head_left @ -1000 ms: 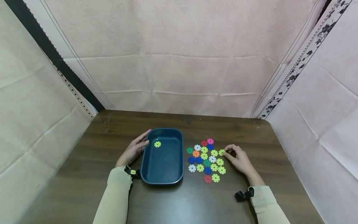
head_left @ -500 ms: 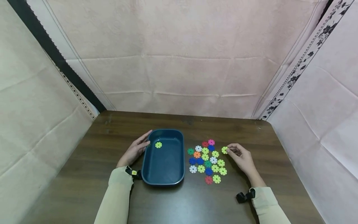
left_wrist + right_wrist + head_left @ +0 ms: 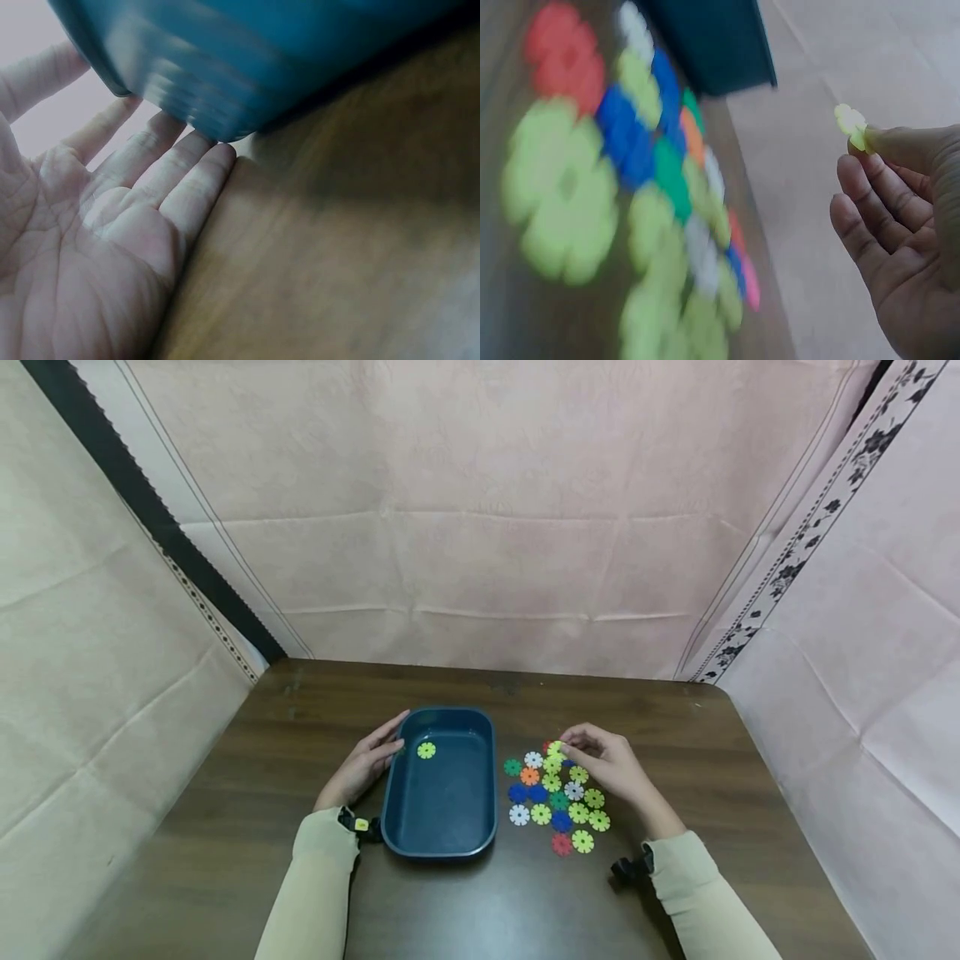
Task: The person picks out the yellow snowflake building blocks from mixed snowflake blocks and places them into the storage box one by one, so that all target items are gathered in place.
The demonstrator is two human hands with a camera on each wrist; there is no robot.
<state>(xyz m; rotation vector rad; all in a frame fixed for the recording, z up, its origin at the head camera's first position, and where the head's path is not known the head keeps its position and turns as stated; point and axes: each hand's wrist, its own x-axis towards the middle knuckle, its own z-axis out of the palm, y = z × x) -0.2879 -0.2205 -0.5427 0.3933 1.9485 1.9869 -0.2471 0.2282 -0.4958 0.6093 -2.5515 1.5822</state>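
Note:
My right hand (image 3: 603,760) pinches a yellow-green snowflake building disc (image 3: 850,124) between thumb and index finger, held in the air above the other discs. Its remaining fingers are loosely bent. My left hand (image 3: 365,766) rests against the left side of the dark blue tray (image 3: 442,852), its thumb at the rim. The left wrist view shows the fingers (image 3: 199,187) fairly straight, touching the tray's outer wall. One yellow-green disc (image 3: 426,750) lies inside the tray near its upper left.
Right of the tray, a loose patch of discs lies flat on the wooden table (image 3: 300,877): green (image 3: 512,767), orange (image 3: 529,776), blue (image 3: 561,822), white (image 3: 519,814), red (image 3: 562,844) and several yellow-green ones. Cloth walls (image 3: 480,585) enclose the table's back and sides.
My right hand has picked a yellow-green disc from the right edge of the patch, lifted it and carried it left over the upper discs. My left hand stays at the tray.

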